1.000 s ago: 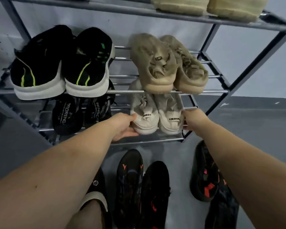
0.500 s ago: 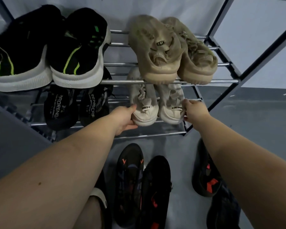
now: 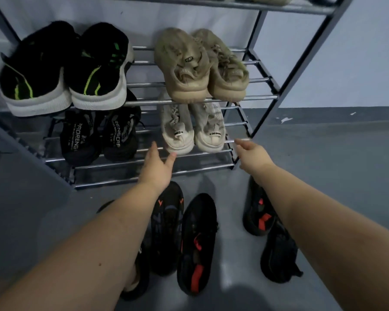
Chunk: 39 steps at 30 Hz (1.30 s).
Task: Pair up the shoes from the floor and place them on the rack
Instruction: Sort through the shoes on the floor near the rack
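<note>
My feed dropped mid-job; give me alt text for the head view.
Both hands, left and right, hover open just short of the white pair on the rack's lower shelf, holding nothing. Three other pairs sit on the rack; black shoes with red marks lie on the floor.

black sneakers (image 3: 63, 68) with neon green stripes, tan shoes (image 3: 200, 66), white shoes (image 3: 191, 131), silver rack (image 3: 252, 97)
</note>
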Each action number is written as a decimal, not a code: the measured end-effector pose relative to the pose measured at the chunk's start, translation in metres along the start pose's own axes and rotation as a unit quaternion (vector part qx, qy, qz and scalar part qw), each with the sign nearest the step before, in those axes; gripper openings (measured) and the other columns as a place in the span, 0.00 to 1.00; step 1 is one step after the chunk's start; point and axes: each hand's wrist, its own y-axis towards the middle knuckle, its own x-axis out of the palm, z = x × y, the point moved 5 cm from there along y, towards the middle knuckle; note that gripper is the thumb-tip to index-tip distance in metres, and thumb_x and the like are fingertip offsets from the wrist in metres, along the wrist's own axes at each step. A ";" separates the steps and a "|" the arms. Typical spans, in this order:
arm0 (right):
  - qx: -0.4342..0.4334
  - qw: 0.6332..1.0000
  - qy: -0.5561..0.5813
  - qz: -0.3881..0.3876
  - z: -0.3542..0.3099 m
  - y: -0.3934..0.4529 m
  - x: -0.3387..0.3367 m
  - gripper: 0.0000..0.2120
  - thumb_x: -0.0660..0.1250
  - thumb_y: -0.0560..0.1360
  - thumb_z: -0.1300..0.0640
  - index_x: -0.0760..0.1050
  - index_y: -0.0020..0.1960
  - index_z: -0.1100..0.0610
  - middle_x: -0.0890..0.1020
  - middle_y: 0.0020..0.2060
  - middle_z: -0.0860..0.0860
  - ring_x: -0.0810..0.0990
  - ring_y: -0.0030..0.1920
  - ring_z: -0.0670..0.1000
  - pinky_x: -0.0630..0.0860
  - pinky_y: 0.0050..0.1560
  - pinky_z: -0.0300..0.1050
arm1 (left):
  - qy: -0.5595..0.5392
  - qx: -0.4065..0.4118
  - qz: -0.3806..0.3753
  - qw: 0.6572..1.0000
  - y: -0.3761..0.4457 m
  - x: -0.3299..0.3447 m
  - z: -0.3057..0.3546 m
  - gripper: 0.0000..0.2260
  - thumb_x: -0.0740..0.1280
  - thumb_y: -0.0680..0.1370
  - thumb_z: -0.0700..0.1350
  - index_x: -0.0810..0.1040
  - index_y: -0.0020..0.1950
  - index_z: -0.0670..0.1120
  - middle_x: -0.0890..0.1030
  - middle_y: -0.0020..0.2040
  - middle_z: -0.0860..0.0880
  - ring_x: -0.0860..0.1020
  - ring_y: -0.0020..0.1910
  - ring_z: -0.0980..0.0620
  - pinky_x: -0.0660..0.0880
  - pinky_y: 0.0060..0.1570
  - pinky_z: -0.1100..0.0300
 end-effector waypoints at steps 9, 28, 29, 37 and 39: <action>0.035 0.997 0.049 0.045 0.071 -0.109 -0.036 0.21 0.59 0.80 0.56 0.67 0.72 0.59 0.76 0.65 0.56 0.74 0.46 0.48 0.70 0.46 0.37 | 0.139 0.045 -0.148 0.978 -0.112 0.032 -0.010 0.30 0.56 0.79 0.58 0.55 0.77 0.45 0.54 0.78 0.44 0.56 0.76 0.46 0.55 0.74 0.53; 0.213 0.967 0.140 0.025 0.195 -0.211 -0.012 0.25 0.60 0.80 0.55 0.61 0.74 0.58 0.72 0.54 0.51 0.73 0.38 0.45 0.72 0.50 0.43 | 0.135 -0.031 -0.278 0.950 -0.200 0.117 -0.063 0.26 0.57 0.80 0.56 0.62 0.75 0.46 0.65 0.74 0.46 0.65 0.72 0.46 0.62 0.69 0.55; 0.214 0.967 0.136 0.024 0.197 -0.206 -0.012 0.25 0.61 0.79 0.54 0.61 0.74 0.58 0.72 0.56 0.52 0.73 0.39 0.46 0.73 0.52 0.44 | 0.138 -0.031 -0.282 0.949 -0.197 0.121 -0.063 0.26 0.57 0.80 0.56 0.61 0.75 0.46 0.65 0.74 0.46 0.65 0.72 0.46 0.63 0.68 0.55; 0.220 0.968 0.117 0.031 0.200 -0.140 -0.032 0.23 0.57 0.81 0.58 0.60 0.75 0.59 0.74 0.66 0.56 0.75 0.62 0.55 0.69 0.55 0.38 | 0.101 -0.034 -0.290 0.951 -0.154 0.179 -0.035 0.24 0.58 0.80 0.55 0.67 0.72 0.44 0.70 0.71 0.45 0.68 0.70 0.46 0.63 0.71 0.54; 0.223 0.969 0.106 0.028 0.209 -0.120 -0.033 0.23 0.57 0.81 0.58 0.60 0.74 0.60 0.73 0.67 0.55 0.74 0.63 0.55 0.67 0.57 0.38 | 0.078 -0.045 -0.300 0.950 -0.144 0.202 -0.030 0.24 0.58 0.79 0.56 0.68 0.71 0.44 0.71 0.70 0.45 0.69 0.69 0.46 0.64 0.70 0.52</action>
